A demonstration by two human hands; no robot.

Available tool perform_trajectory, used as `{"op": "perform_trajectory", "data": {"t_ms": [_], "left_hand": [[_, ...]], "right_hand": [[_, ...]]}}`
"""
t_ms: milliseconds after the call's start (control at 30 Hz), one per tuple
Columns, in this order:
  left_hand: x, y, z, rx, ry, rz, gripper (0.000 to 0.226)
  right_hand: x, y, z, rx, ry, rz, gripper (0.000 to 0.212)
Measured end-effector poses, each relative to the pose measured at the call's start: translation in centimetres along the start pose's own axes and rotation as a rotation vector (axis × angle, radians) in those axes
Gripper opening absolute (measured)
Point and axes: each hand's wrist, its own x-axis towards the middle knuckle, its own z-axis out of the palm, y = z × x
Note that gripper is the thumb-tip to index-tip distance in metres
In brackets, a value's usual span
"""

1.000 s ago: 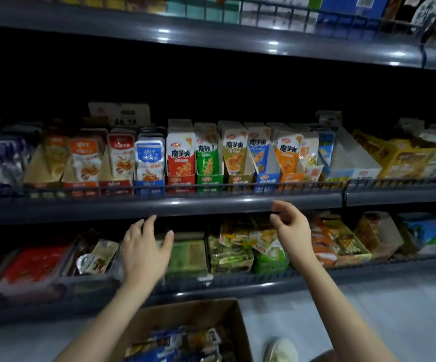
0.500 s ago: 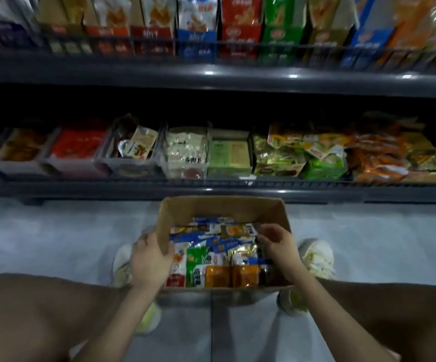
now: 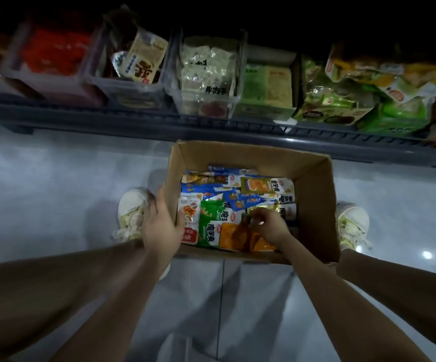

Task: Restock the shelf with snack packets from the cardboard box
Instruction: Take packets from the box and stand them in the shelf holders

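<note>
Snack packets (image 3: 237, 197), colourful foil sachets, lie heaped in the brown cardboard box (image 3: 250, 152) on the floor below the grey metal shelf (image 3: 211, 126). Our left hand (image 3: 163, 226) grips the box's left wall, steadying it. Our right hand (image 3: 270, 227) reaches in palm down, fingers curled, seemingly pinching an orange packet (image 3: 233, 236). We should gather matching flavours and lift cleanly.

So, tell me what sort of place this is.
Probably a shop aisle: a dark metal shelf holding clear plastic bins of packaged food, and an open brown cardboard box of colourful snack packets on the pale glossy floor.
</note>
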Motion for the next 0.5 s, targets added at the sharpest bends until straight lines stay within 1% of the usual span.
{"op": "perform_trajectory", "data": {"t_ms": [100,167,200,267,367,500], "left_hand": [[-0.3,-0.1,0.5,-0.023,0.043,-0.016,0.064],[-0.3,-0.1,0.6,-0.034,0.065,0.003,0.064],[-0.3,-0.1,0.6,-0.040,0.068,0.006,0.064],[-0.3,-0.1,0.7,-0.049,0.074,0.008,0.064],[-0.3,-0.2,0.7,-0.023,0.091,0.025,0.062],[-0.1,0.3,0.2,0.004,0.099,0.025,0.059]], "right_hand": [[1.2,1.1,0.0,-0.185,-0.097,0.055,0.028],[1.7,2.0,0.1,-0.149,-0.139,0.118,0.022],[1.8,2.4,0.1,-0.118,-0.134,0.139,0.021],[2.1,3.0,0.2,-0.096,-0.111,0.142,0.023],[2.2,3.2,0.3,-0.013,-0.133,0.160,0.015],[2.5,3.5,0.3,-0.097,-0.108,0.124,0.013]]}}
